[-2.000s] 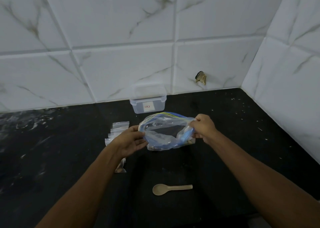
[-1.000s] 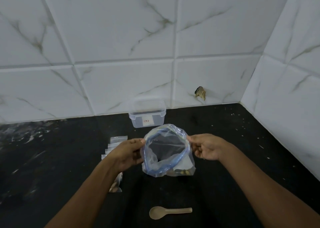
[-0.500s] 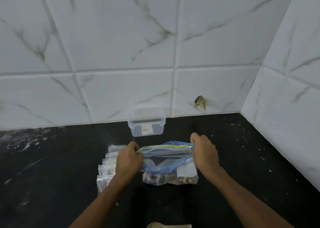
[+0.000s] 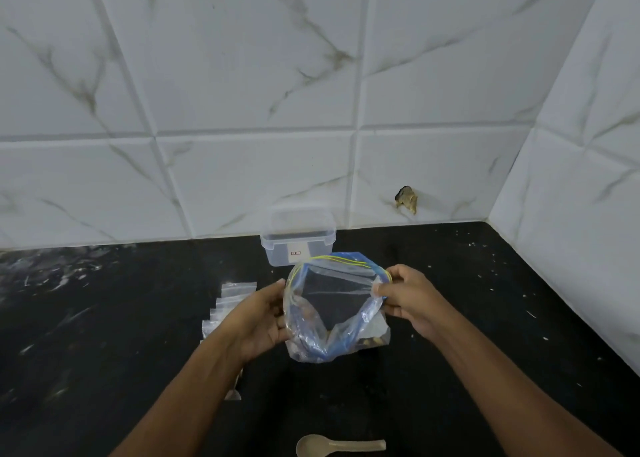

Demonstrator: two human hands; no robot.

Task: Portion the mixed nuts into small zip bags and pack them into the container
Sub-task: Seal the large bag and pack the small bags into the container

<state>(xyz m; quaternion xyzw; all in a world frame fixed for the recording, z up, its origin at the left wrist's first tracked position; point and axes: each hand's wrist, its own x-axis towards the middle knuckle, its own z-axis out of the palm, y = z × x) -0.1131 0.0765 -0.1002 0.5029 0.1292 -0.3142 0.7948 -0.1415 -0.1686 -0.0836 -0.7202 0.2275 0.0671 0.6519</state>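
Hands pinching the big nut bag's mouth wide, portioning not yet begun.

Left hand [image 4: 258, 321] and right hand [image 4: 408, 300] each pinch a side of the big zip bag [image 4: 334, 312]; mixed nuts [image 4: 372, 341] lie at its bottom. Small zip bags [image 4: 225, 307], beyond my left hand, mostly look unfilled; container [image 4: 298, 240] waits past both hands, spoon [image 4: 337, 445] nearer me on the surface [image 4: 104, 335].

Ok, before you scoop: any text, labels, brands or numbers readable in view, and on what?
Clear plastic container at the back wall: small white sticker with a red mark on its front; too small and blurred to read.
Large zip bag, held by the left hand and the right hand: no print visible.
Small zip bags and spoon: no print visible.
Nothing else carries text.
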